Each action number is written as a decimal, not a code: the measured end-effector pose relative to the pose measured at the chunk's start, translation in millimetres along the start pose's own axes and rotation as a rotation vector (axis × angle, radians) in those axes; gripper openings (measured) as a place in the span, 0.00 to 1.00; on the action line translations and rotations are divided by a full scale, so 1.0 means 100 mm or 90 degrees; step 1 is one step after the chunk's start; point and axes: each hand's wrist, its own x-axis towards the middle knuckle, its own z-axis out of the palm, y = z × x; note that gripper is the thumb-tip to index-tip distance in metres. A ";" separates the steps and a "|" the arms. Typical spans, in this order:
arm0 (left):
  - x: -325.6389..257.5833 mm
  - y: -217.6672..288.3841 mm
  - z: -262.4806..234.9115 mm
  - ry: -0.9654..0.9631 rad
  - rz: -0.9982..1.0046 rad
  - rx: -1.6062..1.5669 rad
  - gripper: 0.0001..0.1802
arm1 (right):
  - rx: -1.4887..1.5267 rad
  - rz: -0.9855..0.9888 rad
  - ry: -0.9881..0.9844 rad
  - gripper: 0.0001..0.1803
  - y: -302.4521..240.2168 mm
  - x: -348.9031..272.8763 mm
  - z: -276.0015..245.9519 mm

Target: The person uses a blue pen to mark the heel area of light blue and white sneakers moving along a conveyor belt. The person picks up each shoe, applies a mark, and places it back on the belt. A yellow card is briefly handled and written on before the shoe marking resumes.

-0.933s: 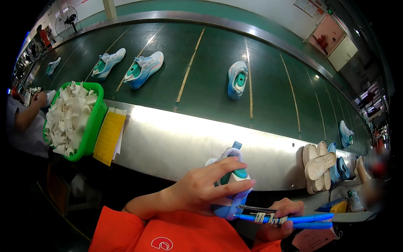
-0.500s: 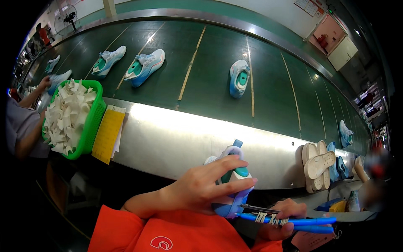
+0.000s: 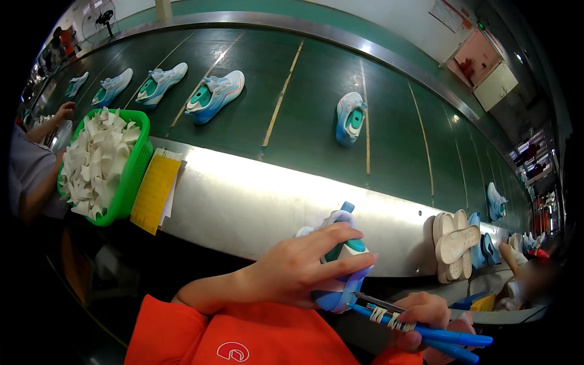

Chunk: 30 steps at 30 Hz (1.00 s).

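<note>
My left hand [image 3: 310, 261] is closed round a white and blue sneaker [image 3: 333, 299] with a teal lining, held over the near edge of the metal ledge. Its blue heel tab points up, and my fingers reach over the shoe opening. In my right hand [image 3: 423, 313] is a bundle of blue pens [image 3: 453, 336] and a thin grey metal tool [image 3: 378, 302], wound with pale bands. The bundle's tip meets the sneaker's lower right side. Exactly what the metal tool is, I cannot tell.
Beyond the metal ledge [image 3: 243, 194] runs a green conveyor belt [image 3: 304, 115] carrying several sneakers [image 3: 216, 97]. A green basket [image 3: 141, 152] of white scraps and a yellow card [image 3: 156, 191] sit left. Beige soles [image 3: 456, 243] stack right. Co-workers' arms [image 3: 45, 182] show at both sides.
The bundle in my right hand now tilts more steeply, its blue ends lower. At the left, a co-worker's hand has let go of a sneaker, which stands on the belt.
</note>
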 end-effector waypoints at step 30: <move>-1.11 -0.84 0.83 -0.128 0.397 0.179 0.34 | -0.073 0.226 0.598 0.16 1.01 -0.75 0.10</move>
